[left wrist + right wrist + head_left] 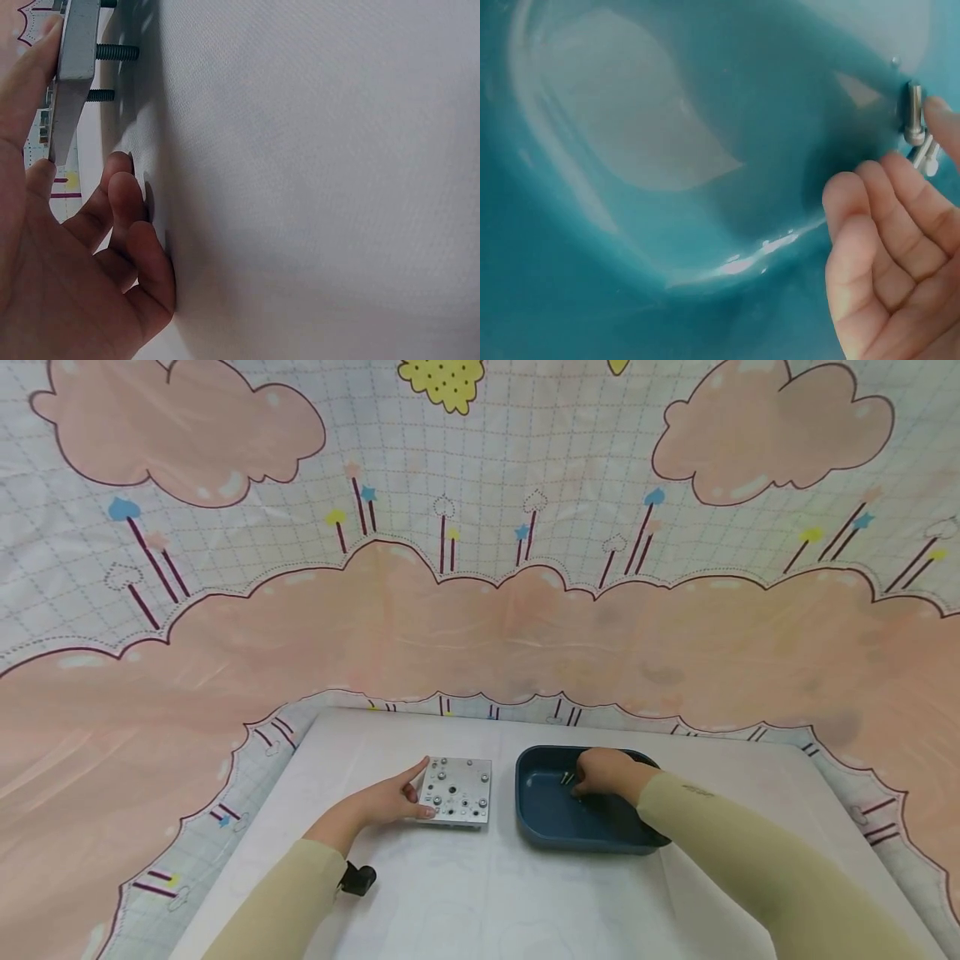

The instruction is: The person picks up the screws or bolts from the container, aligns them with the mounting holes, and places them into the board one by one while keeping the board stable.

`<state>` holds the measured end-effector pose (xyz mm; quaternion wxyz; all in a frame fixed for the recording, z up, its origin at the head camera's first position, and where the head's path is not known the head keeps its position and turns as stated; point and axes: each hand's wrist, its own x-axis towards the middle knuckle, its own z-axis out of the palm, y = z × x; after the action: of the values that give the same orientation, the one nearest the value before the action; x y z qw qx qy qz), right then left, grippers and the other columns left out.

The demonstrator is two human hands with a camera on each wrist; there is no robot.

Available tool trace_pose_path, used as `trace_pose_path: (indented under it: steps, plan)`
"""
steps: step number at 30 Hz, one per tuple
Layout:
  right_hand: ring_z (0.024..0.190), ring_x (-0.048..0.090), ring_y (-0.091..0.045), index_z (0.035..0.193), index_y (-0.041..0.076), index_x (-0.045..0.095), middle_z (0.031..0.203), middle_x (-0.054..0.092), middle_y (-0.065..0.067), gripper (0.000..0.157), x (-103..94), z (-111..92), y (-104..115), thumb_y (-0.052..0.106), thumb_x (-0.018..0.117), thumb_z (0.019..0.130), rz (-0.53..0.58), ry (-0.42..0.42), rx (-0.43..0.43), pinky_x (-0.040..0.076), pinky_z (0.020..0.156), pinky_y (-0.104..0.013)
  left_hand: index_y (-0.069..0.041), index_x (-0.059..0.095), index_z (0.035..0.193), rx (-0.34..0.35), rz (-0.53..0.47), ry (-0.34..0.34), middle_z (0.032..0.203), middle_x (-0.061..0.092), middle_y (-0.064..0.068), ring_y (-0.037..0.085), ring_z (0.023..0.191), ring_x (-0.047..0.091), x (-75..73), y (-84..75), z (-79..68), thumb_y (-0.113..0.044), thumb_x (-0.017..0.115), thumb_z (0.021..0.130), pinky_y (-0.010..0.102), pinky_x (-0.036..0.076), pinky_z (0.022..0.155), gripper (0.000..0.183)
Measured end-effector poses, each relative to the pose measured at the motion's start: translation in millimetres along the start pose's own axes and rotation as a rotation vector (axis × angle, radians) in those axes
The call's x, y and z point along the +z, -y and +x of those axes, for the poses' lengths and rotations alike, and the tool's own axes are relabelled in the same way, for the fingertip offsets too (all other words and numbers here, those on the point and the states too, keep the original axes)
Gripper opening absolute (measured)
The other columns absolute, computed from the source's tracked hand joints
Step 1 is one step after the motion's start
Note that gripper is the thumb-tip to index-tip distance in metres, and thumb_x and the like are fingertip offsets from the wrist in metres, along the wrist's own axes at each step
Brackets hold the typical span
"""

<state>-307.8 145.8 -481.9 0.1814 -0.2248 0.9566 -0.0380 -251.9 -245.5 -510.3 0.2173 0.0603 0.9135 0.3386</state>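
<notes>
My left hand (384,800) pinches the left side of a square silver metal plate (469,789), thumb at the near corner and forefinger at the far one. Socket-head screws and holes dot its upper face. Threaded screw ends (118,52) stick out below it in the left wrist view, where the other fingers curl loosely near the table. Inside a dark blue tray (546,814), my right hand (609,772) reaches down with bent fingers. Small silver screws (914,112) lie right at its thumb and fingertips; I cannot tell whether it grips one.
A white cloth-covered table (450,902) bears the plate and tray side by side. Behind it hangs a patterned curtain (480,635) with clouds. A black device (358,880) sits at the left wrist. The tray's raised rim surrounds the right hand.
</notes>
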Motion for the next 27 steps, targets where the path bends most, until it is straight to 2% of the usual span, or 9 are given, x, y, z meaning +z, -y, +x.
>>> trace_pose_path:
  steps: [11,27]
  plan:
    - [0.065,0.051,-0.014,0.077,0.012,0.065,0.071,0.056,0.004,0.015,-2.1,-3.3,6.3,0.014,0.078,0.084,-0.005,-0.017,-0.080,0.047,0.064,-0.034,-0.029,0.017,0.160,0.000,-0.004,-0.004,0.099,0.051,0.003,0.020,0.091,0.048,0.3,1.6,0.3,-0.044,0.083,0.078,0.042,0.036,0.085,0.106]
    - [0.067,0.056,-0.010,0.083,0.013,0.075,0.077,0.065,0.006,0.004,-2.8,-0.4,8.4,0.014,0.078,0.085,-0.082,-0.046,-0.186,0.052,0.068,-0.034,-0.030,0.016,0.160,0.002,-0.012,0.011,0.099,0.051,0.003,0.020,0.091,0.048,-0.9,3.7,2.8,-0.045,0.083,0.077,0.042,0.035,0.085,0.108]
